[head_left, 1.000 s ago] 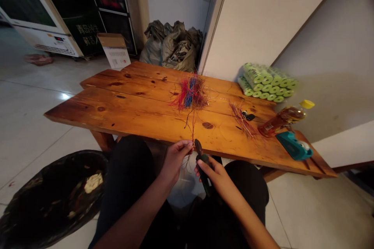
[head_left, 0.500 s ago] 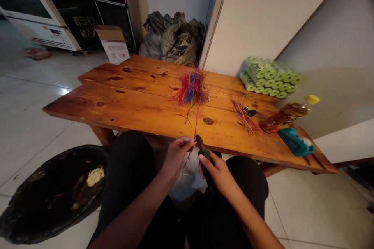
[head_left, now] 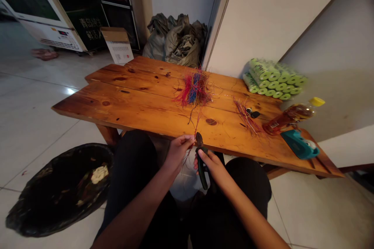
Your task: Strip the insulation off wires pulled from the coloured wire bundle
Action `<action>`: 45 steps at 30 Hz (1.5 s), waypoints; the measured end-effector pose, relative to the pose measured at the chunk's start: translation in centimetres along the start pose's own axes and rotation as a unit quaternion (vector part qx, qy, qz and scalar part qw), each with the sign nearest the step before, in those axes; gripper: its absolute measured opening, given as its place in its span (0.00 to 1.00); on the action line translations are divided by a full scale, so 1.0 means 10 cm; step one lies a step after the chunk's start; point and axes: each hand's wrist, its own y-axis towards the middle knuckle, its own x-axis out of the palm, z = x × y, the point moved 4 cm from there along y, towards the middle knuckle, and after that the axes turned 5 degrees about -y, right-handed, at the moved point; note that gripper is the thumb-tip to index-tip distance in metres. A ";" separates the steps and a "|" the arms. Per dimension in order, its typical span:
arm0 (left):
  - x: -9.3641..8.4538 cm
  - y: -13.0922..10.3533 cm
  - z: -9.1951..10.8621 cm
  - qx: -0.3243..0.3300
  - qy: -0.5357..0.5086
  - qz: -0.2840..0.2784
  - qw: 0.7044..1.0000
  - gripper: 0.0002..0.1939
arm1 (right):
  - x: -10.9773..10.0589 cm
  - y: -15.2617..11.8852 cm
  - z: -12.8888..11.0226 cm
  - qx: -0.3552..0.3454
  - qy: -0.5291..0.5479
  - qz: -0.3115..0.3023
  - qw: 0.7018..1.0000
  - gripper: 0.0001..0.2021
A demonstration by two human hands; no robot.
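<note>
My left hand [head_left: 177, 152] is closed in a pinch on a bunch of thin reddish strands [head_left: 197, 123] at the table's front edge. Loose ends of the strands hang below its fingers. Dark pliers [head_left: 201, 173] with green-black handles are gripped in my right hand [head_left: 212, 163], handles pointing down. Their jaws stand upright just right of my left fingertips; I cannot tell whether they touch the strands. Further back on the table lies a tangled heap of red, blue and orange strands [head_left: 193, 90], from which the held strands seem to run.
The wooden table [head_left: 152, 111] also carries loose strands [head_left: 248, 118], keys [head_left: 254, 114], a yellow-capped bottle [head_left: 288, 116], a teal tape dispenser [head_left: 298, 146] and green-wrapped rolls [head_left: 273, 79]. A black-lined bin [head_left: 37, 194] stands at the left; grey sacks [head_left: 179, 42] sit behind.
The pliers have turned in my right hand, so a handle now shows below it and the jaws sit slightly higher. My left hand keeps its pinch. The whole view has shifted a little.
</note>
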 end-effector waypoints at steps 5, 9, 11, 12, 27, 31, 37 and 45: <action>-0.01 -0.01 0.03 0.020 0.029 0.005 0.999 0.07 | -0.02 0.01 -0.01 -0.008 -0.037 0.005 0.999 0.20; -0.02 -0.01 0.01 0.033 0.044 0.002 0.998 0.06 | -0.06 -0.02 -0.03 -0.034 -0.090 0.026 0.995 0.19; -0.01 0.01 -0.01 0.036 0.046 0.004 0.998 0.06 | -0.08 -0.02 -0.03 -0.037 -0.096 0.032 0.994 0.18; -0.01 0.03 -0.02 0.035 0.044 0.006 0.998 0.06 | -0.09 0.00 -0.02 -0.034 -0.090 0.035 0.995 0.18; 0.02 0.51 -0.04 0.007 0.017 -0.008 1.000 0.07 | -0.04 0.49 -0.07 -0.013 -0.025 0.049 0.998 0.20; 0.01 0.50 -0.04 -0.007 0.014 -0.025 1.000 0.06 | -0.04 0.49 -0.09 0.000 -0.014 0.025 1.000 0.19; -0.02 0.51 -0.03 -0.014 0.006 -0.020 1.000 0.04 | -0.08 0.45 -0.10 0.022 0.003 0.010 1.000 0.17; -0.01 0.46 0.05 -0.052 -0.006 -0.045 0.998 0.04 | -0.12 0.39 -0.16 0.044 0.019 -0.004 0.999 0.17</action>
